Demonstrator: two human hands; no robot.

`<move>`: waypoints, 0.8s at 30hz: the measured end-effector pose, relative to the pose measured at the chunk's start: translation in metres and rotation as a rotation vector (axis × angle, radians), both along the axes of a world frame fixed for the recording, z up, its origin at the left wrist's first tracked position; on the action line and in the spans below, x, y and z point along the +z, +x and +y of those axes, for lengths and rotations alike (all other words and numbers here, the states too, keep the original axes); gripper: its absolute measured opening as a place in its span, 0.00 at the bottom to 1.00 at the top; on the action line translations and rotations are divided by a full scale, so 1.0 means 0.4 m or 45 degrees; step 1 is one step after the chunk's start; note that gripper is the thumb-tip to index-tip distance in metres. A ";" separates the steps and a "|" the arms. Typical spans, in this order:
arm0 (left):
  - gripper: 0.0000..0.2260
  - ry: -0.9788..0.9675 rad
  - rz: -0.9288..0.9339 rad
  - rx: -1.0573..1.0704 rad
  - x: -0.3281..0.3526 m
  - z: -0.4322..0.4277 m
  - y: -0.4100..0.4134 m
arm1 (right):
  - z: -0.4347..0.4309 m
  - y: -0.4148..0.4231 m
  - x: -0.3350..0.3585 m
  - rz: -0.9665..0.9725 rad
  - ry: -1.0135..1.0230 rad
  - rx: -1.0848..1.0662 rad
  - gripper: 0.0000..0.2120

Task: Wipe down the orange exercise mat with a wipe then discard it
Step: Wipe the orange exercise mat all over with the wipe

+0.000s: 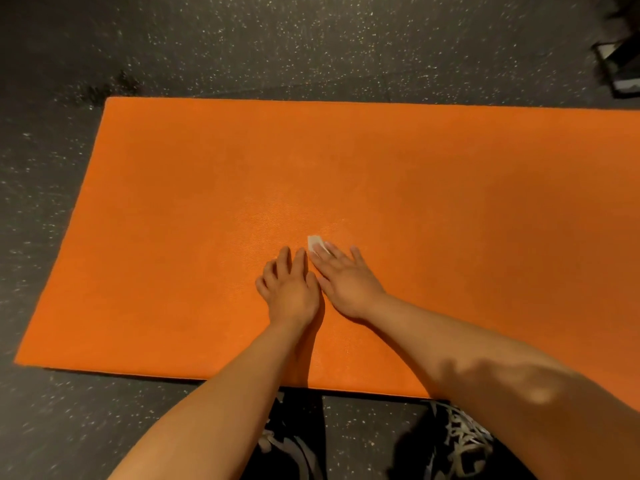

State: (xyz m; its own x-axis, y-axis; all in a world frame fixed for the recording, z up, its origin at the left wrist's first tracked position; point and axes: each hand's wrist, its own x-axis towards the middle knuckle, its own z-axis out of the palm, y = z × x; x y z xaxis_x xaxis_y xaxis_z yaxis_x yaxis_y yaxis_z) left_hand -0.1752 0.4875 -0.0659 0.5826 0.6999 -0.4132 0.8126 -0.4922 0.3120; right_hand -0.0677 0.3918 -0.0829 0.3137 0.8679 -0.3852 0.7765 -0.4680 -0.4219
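Note:
The orange exercise mat (pixel 180 209) lies flat on the dark speckled floor and fills most of the view. A small white wipe (pixel 314 242) lies on the mat near its middle. My right hand (pixel 343 278) lies flat with straight fingers pressing on the wipe, which sticks out beyond the fingertips. My left hand (pixel 289 284) rests on the mat right beside it, fingers slightly bent, touching the mat and holding nothing.
Dark speckled rubber floor (pixel 242 46) surrounds the mat. A dark piece of equipment (pixel 620 64) stands at the top right corner. My shoes (pixel 464 441) are on the floor at the mat's near edge.

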 end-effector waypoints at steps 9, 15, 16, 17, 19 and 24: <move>0.25 -0.028 0.005 -0.101 -0.024 -0.020 0.038 | -0.010 0.102 -0.006 -0.054 -0.125 -0.865 0.29; 0.22 0.075 -0.070 -0.088 -0.025 0.008 0.069 | 0.039 0.063 -0.005 -0.022 0.000 -0.257 0.27; 0.23 0.090 -0.080 -0.126 -0.028 0.014 0.077 | 0.028 0.083 -0.011 -0.063 0.005 -0.257 0.26; 0.23 0.080 -0.087 -0.136 -0.032 0.024 0.087 | 0.015 0.106 -0.017 -0.105 0.001 -0.325 0.26; 0.25 -0.002 -0.079 -0.052 -0.033 0.051 0.104 | -0.004 0.163 -0.024 -0.136 -0.063 -0.616 0.27; 0.26 0.025 -0.064 -0.066 -0.030 0.083 0.101 | 0.076 0.164 -0.021 -0.080 -0.085 -0.837 0.28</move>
State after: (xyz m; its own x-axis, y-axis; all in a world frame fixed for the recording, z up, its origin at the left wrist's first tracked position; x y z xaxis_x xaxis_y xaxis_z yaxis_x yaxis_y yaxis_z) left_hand -0.1350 0.5206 -0.0778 0.6378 0.6761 -0.3689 0.7695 -0.5395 0.3417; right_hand -0.0023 0.4224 -0.0911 0.7932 0.4631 -0.3954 0.3426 -0.8762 -0.3390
